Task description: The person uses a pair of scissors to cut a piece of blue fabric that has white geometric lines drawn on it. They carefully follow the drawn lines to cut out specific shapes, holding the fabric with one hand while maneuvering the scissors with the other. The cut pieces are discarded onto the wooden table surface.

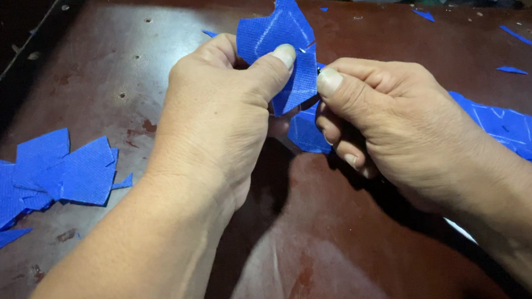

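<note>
Here, my left hand (222, 108) pinches a blue fabric piece (279, 52) between thumb and fingers, holding it upright above a dark reddish-brown table (329, 248). My right hand (395, 123) meets it from the other side, thumb tip pressed to the fabric's edge, the other fingers curled under; a thin needle (308, 46) seems to poke through near my left thumb, though it is too small to be sure. A pile of cut blue pieces (38, 180) lies at the table's left. A long blue strip (528, 135) runs under my right wrist. Small blue scraps (511, 69) are scattered far right.
</note>
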